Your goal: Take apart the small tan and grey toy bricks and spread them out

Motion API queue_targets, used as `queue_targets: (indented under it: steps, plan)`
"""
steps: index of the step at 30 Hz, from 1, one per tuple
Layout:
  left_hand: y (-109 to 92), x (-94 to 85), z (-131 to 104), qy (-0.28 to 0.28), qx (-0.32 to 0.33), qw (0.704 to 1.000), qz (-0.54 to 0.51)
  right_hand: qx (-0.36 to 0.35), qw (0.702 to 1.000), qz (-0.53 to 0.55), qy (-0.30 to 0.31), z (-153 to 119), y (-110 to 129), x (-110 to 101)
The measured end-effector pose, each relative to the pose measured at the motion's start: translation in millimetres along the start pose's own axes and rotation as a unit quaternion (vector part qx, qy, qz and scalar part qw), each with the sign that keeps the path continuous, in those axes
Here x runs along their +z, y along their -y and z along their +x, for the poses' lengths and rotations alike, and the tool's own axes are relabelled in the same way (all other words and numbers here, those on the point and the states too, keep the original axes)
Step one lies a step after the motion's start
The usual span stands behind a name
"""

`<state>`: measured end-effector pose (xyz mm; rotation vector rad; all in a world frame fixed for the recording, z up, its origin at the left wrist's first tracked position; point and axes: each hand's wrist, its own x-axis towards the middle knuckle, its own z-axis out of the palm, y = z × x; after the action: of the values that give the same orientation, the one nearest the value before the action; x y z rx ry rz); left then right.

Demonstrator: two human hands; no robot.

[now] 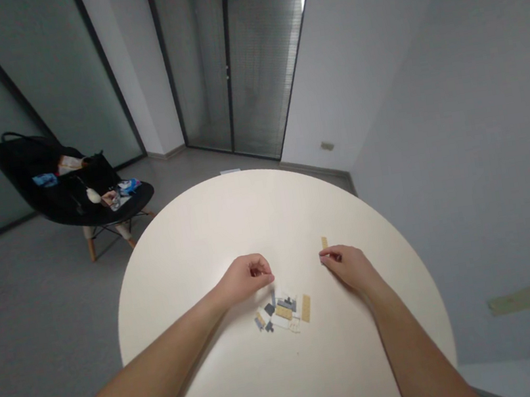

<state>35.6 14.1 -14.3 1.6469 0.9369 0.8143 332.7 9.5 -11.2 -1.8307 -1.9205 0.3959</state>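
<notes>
A small heap of building pieces lies on the round white table [201,234]: a tan plate [284,312], a dark grey piece [269,309], white and grey ones. A longer tan plate [306,308] rests at the heap's right side. Just above the heap is my left hand [252,274], closed, fingertips together; anything between them is too small to tell. My right hand [347,264], farther right, is closed in a pinch at the near end of a small tan piece [324,242], whose far end sticks out beyond the fingers.
At the left, away from the table, stands a black chair [59,206] with a dark bag and small packages on it. Behind the table are glass doors [200,69] and a pale wall [413,156]. A tiny speck lies nearer me on the table.
</notes>
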Motion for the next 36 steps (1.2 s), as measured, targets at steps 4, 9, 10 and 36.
queue_targets:
  steps: [4,9,10,36]
  plan:
    - [0.1,2.1,-1.7,0.034,0.01,0.997,0.074,0.006,1.0,0.006,-0.019,0.4,-1.3,-0.1]
    - [-7.8,-2.5,-5.6,0.066,0.034,0.99,0.123,0.013,0.998,0.02,-0.056,0.2,-2.5,-1.9]
    - [-10.2,-6.1,-7.0,0.083,0.036,0.987,0.13,0.012,0.998,0.022,-0.058,0.0,-1.9,-2.3]
    - [-19.3,-28.1,-13.9,0.284,0.057,0.928,0.233,0.021,0.997,0.036,-0.068,-1.4,1.4,-6.5]
